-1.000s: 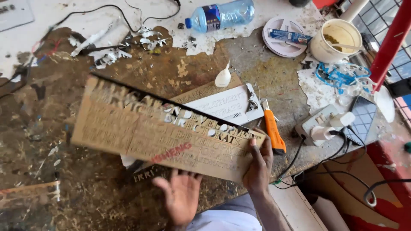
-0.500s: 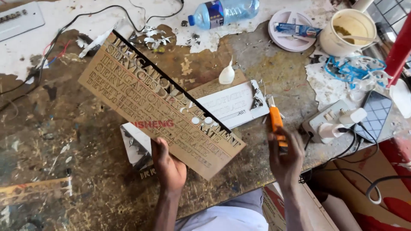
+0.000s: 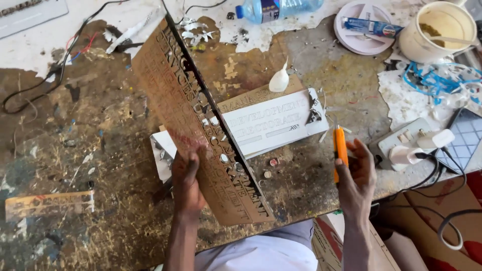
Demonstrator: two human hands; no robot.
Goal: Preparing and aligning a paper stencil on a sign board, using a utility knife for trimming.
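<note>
— Stencil board [image 3: 201, 125], brown with cut-out lettering: where is it?

— You hold it tilted up on edge over the middle of the bench [image 3: 75, 150], running from the far side toward you. Your left hand [image 3: 187, 183] is closed on its near part, thumb on the face.

— And your other hand?

— Your right hand [image 3: 357, 175] grips an orange utility knife [image 3: 341, 150], blade pointing away, well apart from the board.

— What lies around?

— A white lettered sheet [image 3: 273, 120] lies flat between board and knife. A water bottle [image 3: 278, 8] and a cream cup [image 3: 434, 32] sit at the far edge; a white power strip [image 3: 401, 143] sits just right of the knife.
</note>
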